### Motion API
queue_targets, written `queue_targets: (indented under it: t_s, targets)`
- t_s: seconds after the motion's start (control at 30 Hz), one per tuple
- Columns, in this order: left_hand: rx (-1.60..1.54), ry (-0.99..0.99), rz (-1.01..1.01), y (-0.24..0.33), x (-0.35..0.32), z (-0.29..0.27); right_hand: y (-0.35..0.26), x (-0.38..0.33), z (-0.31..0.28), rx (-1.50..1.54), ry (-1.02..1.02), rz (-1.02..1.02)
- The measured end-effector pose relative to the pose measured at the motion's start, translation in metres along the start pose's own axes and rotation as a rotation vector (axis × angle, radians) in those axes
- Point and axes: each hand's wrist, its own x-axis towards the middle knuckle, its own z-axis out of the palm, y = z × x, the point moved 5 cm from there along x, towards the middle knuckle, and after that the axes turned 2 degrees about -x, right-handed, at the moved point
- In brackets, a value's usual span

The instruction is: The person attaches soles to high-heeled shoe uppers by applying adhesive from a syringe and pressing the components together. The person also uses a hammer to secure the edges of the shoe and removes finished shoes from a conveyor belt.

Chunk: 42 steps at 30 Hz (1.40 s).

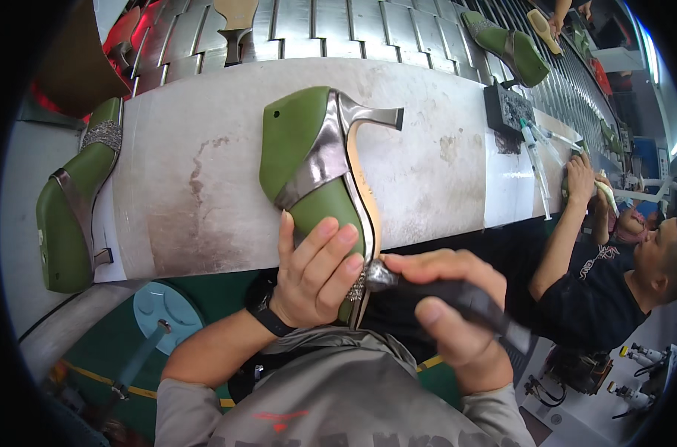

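Observation:
A high-heeled sandal (331, 156) on a green shoe last (290, 149) lies on its side before me. Its heel points right, and the toe end comes toward my body. My left hand (316, 272) grips the toe end, fingers laid across the green last next to the glittery strap (356, 288). In my right hand (457, 305) is a dark-handled hammer (384, 276), partly blurred. Its rounded metal head meets the sole edge by that strap, though I cannot tell whether they touch.
Another sandal on a last (77, 194) stands at the far left. A metal slat conveyor (316, 30) runs behind the pale worktable (212, 112), carrying another lasted shoe (506, 48). Syringes (536, 156) lie near a dark block (508, 110). At right, a co-worker (599, 276) handles a shoe.

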Motion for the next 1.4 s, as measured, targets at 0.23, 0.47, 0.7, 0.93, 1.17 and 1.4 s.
queue_targets:
  t_s: [0.23,0.47,0.7,0.93,1.17,1.4]
  targets:
    - [0.086,-0.074,0.053,-0.007,-0.005,-0.002,-0.02,0.001,-0.022,0.015,0.235,-0.168]
    - [-0.007,-0.01,-0.041,-0.004,0.002,0.0,0.008,0.023,-0.008,0.189,0.037,0.063]
    - [-0.001,0.018,-0.032,-0.005,-0.007,0.002,0.032,0.082,-0.009,0.186,0.008,0.174]
    - [-0.042,-0.006,-0.023,-0.009,-0.012,-0.002,0.021,0.112,-0.007,0.078,-0.184,0.274]
    - [-0.074,0.028,-0.026,-0.004,-0.006,0.002,0.001,0.167,-0.011,-0.157,-0.515,0.495]
    - [-0.038,-0.029,-0.054,-0.011,-0.001,-0.031,0.01,0.115,-0.003,-0.041,-0.215,0.24]
